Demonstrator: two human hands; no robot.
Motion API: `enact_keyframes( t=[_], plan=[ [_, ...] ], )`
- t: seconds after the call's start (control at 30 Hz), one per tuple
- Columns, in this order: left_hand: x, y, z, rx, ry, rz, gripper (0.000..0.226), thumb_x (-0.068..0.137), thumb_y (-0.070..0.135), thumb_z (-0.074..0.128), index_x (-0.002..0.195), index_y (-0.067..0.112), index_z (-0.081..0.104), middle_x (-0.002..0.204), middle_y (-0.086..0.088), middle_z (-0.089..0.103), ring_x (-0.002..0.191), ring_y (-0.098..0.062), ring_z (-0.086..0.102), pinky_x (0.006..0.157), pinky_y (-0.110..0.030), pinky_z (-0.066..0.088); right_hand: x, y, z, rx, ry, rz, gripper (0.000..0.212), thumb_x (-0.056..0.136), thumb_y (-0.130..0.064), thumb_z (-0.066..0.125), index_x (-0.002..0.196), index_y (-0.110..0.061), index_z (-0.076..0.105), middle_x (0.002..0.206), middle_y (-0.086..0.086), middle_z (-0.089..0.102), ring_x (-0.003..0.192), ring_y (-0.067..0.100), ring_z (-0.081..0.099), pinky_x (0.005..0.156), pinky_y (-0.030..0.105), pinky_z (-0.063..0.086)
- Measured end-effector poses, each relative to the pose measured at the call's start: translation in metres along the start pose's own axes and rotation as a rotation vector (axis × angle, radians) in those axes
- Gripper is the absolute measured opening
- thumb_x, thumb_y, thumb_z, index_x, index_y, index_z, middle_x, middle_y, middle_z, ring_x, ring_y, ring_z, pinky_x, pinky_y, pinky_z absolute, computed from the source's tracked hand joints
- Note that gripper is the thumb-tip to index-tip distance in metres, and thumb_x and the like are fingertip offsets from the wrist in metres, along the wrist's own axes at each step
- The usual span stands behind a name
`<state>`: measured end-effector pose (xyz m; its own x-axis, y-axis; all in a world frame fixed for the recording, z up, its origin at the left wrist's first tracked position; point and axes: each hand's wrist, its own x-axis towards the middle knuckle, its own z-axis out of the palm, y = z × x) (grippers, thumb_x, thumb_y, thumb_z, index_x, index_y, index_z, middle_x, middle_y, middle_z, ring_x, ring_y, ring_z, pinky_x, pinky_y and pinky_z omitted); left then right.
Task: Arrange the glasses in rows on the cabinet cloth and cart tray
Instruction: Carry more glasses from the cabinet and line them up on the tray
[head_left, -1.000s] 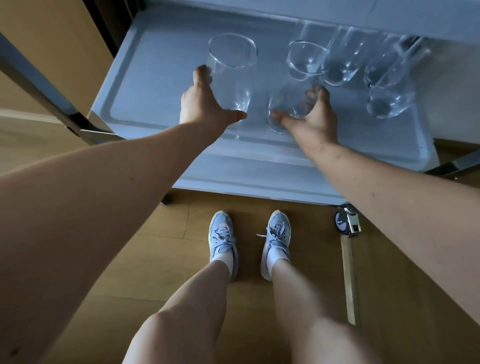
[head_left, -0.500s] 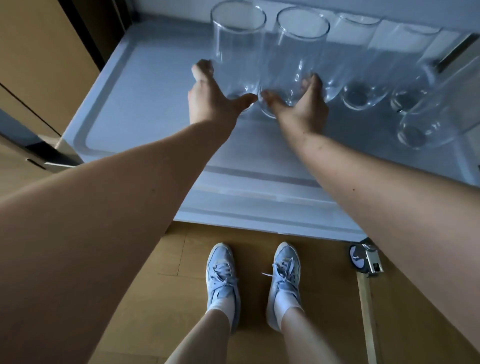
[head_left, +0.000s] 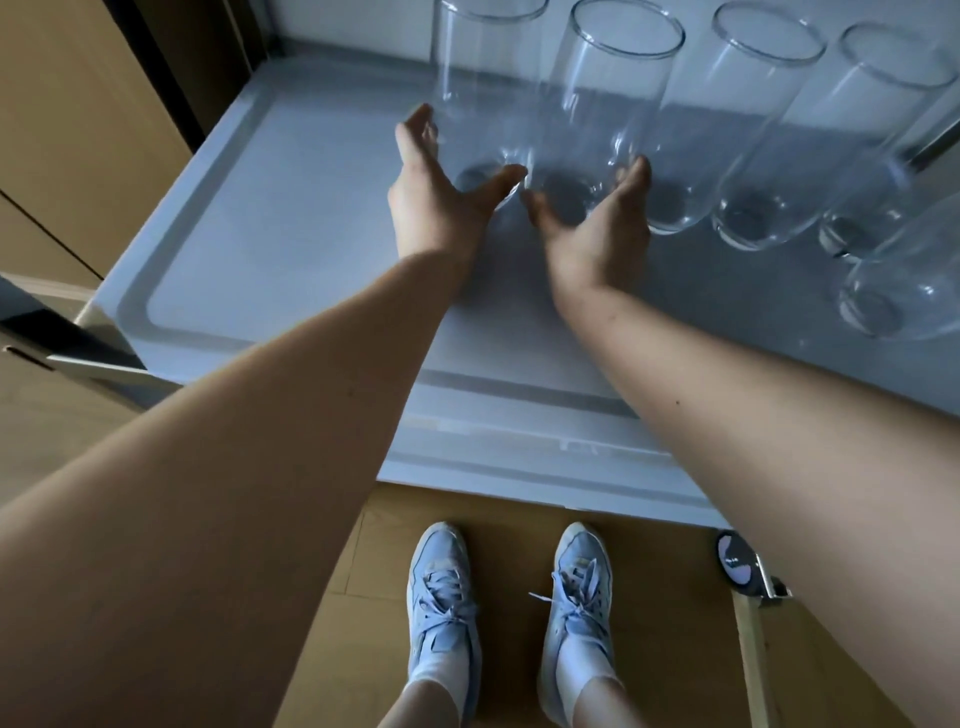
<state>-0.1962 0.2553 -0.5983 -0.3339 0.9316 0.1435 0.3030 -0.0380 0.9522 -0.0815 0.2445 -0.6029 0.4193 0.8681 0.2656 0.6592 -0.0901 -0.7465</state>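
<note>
Both grips loosened, left hand (head_left: 431, 208), right hand (head_left: 597, 234)

On the tray (head_left: 260, 234), a row of glasses (head_left: 727, 130) runs along the top of the frame, with one more glass (head_left: 904, 291) in front of its right end. The left hand (head_left: 436, 208) lies left of the leftmost base, the right hand (head_left: 597, 234) at the next. Shoes (head_left: 441, 597) stand on the floor (head_left: 337, 571) at bottom centre.
</note>
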Motion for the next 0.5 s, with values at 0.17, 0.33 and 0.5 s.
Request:
enact_keyframes(
  t=[0.17,0.33,0.5],
  plan=[
    [0.002,-0.006,0.003,0.044,0.004,0.031,0.091,0.073,0.033,0.081,0.145,0.016,0.027,0.146,0.001,0.043,0.133,-0.013,0.041,0.102,-0.015,0.03,-0.001,-0.002,0.004,-0.092,-0.046,0.018,0.101,0.083,-0.048,0.065,0.15,-0.003,0.005,0.157,0.007,0.02,0.141,0.019,0.029,0.108,0.032,0.028],
    [0.003,-0.01,0.006,0.083,0.0,0.049,0.095,0.075,0.031,0.078,0.149,0.016,0.019,0.149,0.001,0.039,0.136,-0.017,0.038,0.105,-0.021,0.03,0.0,-0.004,0.009,-0.214,-0.1,0.063,0.099,0.088,-0.057,0.051,0.149,-0.002,-0.005,0.159,0.007,0.011,0.143,0.02,0.025,0.107,0.036,0.026],
    [0.003,-0.012,0.008,0.111,0.007,0.061,0.098,0.076,0.033,0.077,0.151,0.019,0.015,0.151,-0.003,0.037,0.136,-0.019,0.039,0.105,-0.024,0.032,0.006,-0.01,0.013,-0.23,-0.117,0.144,0.096,0.089,-0.058,0.047,0.15,-0.005,-0.005,0.159,0.005,0.013,0.143,0.018,0.021,0.107,0.036,0.024]
  ],
)
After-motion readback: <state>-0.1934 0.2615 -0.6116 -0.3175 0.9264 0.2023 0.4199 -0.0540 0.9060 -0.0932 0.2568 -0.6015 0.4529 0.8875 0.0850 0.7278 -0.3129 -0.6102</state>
